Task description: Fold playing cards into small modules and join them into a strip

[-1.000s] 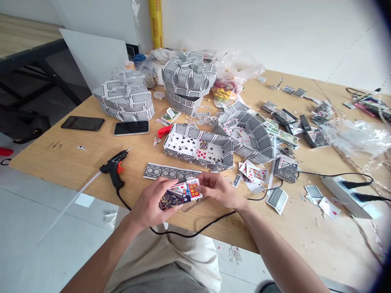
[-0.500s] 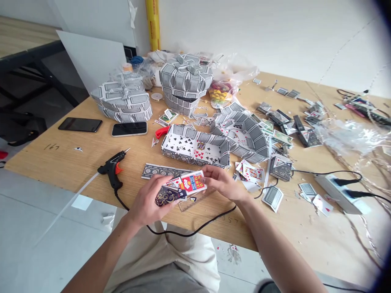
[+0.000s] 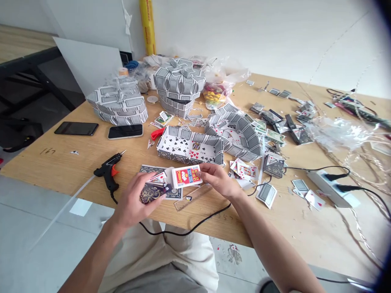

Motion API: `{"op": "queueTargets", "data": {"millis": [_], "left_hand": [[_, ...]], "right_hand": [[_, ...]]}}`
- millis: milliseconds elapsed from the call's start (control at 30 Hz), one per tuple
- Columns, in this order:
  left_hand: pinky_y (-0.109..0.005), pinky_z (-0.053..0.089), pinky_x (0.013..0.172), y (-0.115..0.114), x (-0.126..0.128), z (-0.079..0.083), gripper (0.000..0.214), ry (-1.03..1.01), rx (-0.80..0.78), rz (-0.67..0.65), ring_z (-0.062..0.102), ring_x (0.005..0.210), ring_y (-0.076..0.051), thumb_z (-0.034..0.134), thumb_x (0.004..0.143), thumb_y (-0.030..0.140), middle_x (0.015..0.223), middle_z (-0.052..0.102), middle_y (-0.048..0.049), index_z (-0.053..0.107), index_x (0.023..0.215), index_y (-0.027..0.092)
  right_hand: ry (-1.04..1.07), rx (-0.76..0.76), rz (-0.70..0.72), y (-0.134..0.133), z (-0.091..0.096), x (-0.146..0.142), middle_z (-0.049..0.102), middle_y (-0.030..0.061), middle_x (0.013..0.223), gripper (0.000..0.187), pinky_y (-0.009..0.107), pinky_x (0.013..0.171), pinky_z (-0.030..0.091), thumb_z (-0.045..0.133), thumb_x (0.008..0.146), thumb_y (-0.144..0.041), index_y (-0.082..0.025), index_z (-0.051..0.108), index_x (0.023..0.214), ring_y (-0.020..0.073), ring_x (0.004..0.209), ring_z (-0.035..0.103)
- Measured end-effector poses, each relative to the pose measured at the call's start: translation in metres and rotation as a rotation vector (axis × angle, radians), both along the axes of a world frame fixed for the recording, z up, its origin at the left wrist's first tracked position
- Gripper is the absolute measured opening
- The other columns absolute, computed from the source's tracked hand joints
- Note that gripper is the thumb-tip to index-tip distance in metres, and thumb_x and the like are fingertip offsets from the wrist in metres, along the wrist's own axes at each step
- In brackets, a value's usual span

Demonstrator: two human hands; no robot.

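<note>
My left hand [image 3: 133,200] is closed around a dark, ornately printed card box [image 3: 153,190] above the near edge of the wooden table [image 3: 91,158]. My right hand [image 3: 216,179] pinches a deck of playing cards [image 3: 186,176], red and yellow face up, drawn out of the box's open end. A strip of grey-backed cards [image 3: 152,169] lies on the table just behind the box, and a clear ruler [image 3: 192,197] lies under my hands.
A black glue gun [image 3: 108,171] lies left, its cord running past my lap. An open tray made of cards [image 3: 190,149], card-covered boxes [image 3: 179,87], two phones [image 3: 125,131], loose cards and a white power strip [image 3: 331,187] crowd the table.
The deck has slid out of the box to the right as my hands drew apart. The view has shifted slightly, so everything sits a little further left.
</note>
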State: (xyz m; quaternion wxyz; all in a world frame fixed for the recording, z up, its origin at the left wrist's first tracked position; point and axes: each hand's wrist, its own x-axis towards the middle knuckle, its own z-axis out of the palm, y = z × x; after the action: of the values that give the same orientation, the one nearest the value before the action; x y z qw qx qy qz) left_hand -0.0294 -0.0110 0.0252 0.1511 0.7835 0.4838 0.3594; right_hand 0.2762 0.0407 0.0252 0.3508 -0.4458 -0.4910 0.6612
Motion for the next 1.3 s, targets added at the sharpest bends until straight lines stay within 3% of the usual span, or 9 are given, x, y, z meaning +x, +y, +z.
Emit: {"op": "queueTargets", "data": {"millis": [133, 267, 400, 533, 700, 867, 1100, 1300], "left_hand": [[-0.044, 0.058, 0.103, 0.001, -0.016, 0.004, 0.055, -0.004, 0.005, 0.039, 0.070, 0.115, -0.029, 0.080, 0.091, 0.035, 0.125, 0.069, -0.0102, 0.057, 0.140, 0.023], [-0.048, 0.058, 0.103, 0.001, -0.027, -0.003, 0.058, -0.052, 0.020, 0.081, 0.068, 0.117, -0.031, 0.080, 0.089, 0.036, 0.130, 0.067, -0.0123, 0.057, 0.140, 0.022], [-0.051, 0.057, 0.106, 0.000, -0.029, -0.010, 0.064, -0.098, 0.057, 0.067, 0.066, 0.122, -0.033, 0.080, 0.089, 0.035, 0.136, 0.064, -0.0139, 0.053, 0.145, 0.023], [-0.051, 0.057, 0.106, 0.001, -0.025, -0.005, 0.060, -0.095, 0.035, 0.075, 0.065, 0.123, -0.033, 0.077, 0.091, 0.037, 0.135, 0.064, -0.0138, 0.054, 0.145, 0.023], [-0.049, 0.055, 0.108, 0.012, -0.016, 0.014, 0.056, -0.055, -0.008, 0.105, 0.065, 0.125, -0.033, 0.069, 0.097, 0.043, 0.136, 0.065, -0.0132, 0.056, 0.148, 0.023], [-0.047, 0.057, 0.106, 0.034, -0.024, 0.049, 0.062, 0.108, -0.017, 0.164, 0.069, 0.120, -0.033, 0.078, 0.090, 0.050, 0.132, 0.069, -0.0119, 0.056, 0.141, 0.022], [-0.054, 0.059, 0.099, 0.070, -0.056, 0.087, 0.046, 0.536, 0.004, -0.050, 0.068, 0.119, -0.041, 0.071, 0.092, 0.051, 0.130, 0.068, -0.0116, 0.067, 0.132, 0.030], [-0.053, 0.057, 0.106, 0.075, -0.039, 0.099, 0.045, 0.504, -0.001, -0.112, 0.069, 0.120, -0.038, 0.070, 0.094, 0.051, 0.135, 0.067, -0.0095, 0.067, 0.135, 0.033]], "right_hand": [[0.035, -0.013, -0.063, -0.002, -0.005, -0.005, 0.077, 0.0040, 0.084, 0.044, 0.031, 0.072, 0.054, 0.089, 0.076, -0.058, -0.019, 0.078, 0.092, 0.0180, 0.075, 0.067], [0.113, -0.078, -0.090, -0.005, -0.011, -0.013, 0.075, 0.0031, 0.082, 0.045, 0.031, 0.070, 0.055, 0.090, 0.073, -0.059, -0.019, 0.076, 0.089, 0.0177, 0.073, 0.066], [0.219, -0.158, -0.071, -0.007, -0.010, -0.019, 0.076, 0.0037, 0.085, 0.044, 0.033, 0.077, 0.059, 0.094, 0.069, -0.056, -0.020, 0.075, 0.085, 0.0198, 0.078, 0.070], [0.193, -0.145, -0.068, -0.008, -0.011, -0.020, 0.077, 0.0031, 0.085, 0.043, 0.033, 0.079, 0.059, 0.094, 0.070, -0.055, -0.020, 0.076, 0.087, 0.0195, 0.078, 0.070], [0.096, -0.078, -0.050, -0.008, -0.018, -0.019, 0.080, 0.0037, 0.089, 0.043, 0.034, 0.084, 0.057, 0.089, 0.075, -0.054, -0.018, 0.078, 0.095, 0.0209, 0.082, 0.072], [0.063, -0.034, -0.041, -0.006, -0.021, -0.018, 0.081, 0.0054, 0.092, 0.044, 0.034, 0.081, 0.057, 0.086, 0.079, -0.057, -0.017, 0.080, 0.097, 0.0208, 0.082, 0.072], [0.069, -0.010, -0.023, -0.006, -0.021, -0.018, 0.081, 0.0055, 0.091, 0.046, 0.033, 0.079, 0.056, 0.086, 0.080, -0.058, -0.016, 0.081, 0.097, 0.0195, 0.079, 0.071], [0.184, -0.051, -0.015, -0.010, -0.013, -0.020, 0.078, 0.0027, 0.089, 0.041, 0.030, 0.077, 0.054, 0.088, 0.079, -0.055, -0.018, 0.079, 0.093, 0.0168, 0.077, 0.068]]}}
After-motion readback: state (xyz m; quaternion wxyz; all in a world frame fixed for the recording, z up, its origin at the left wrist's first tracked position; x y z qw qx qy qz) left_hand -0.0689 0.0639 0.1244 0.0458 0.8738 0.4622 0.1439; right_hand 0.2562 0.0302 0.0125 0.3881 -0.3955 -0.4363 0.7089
